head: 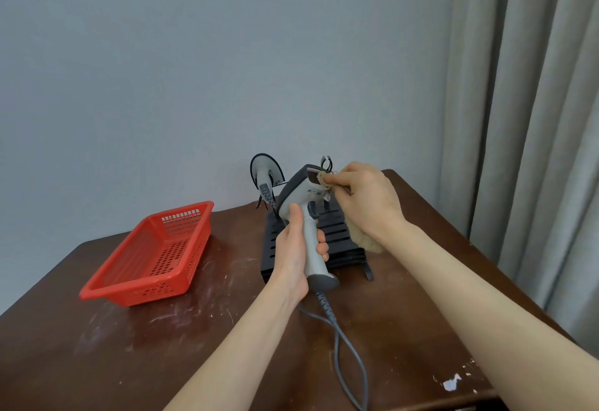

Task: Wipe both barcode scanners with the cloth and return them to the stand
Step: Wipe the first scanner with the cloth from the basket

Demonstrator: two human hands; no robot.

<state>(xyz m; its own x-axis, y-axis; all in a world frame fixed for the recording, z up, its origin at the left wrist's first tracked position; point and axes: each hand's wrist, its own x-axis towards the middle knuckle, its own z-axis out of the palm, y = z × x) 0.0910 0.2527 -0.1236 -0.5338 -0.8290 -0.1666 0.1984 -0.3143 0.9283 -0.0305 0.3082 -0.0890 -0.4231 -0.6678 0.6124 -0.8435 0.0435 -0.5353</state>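
Note:
My left hand (296,248) grips the grey handle of a barcode scanner (299,195) and holds it upright over the black stand (337,232). My right hand (363,198) pinches a beige cloth (366,242) and presses a corner of it against the scanner's window at the top. The rest of the cloth hangs below my right wrist. A second scanner (266,172) sits in the stand's left holder at the back. The stand's right holder (326,161) shows just behind the cloth. The held scanner's grey cable (348,355) trails toward me across the table.
A red plastic basket (152,256) sits on the brown wooden table (162,346) to the left of the stand. A grey wall rises behind, and grey curtains (525,119) hang at the right. The table's right edge runs close to my right forearm.

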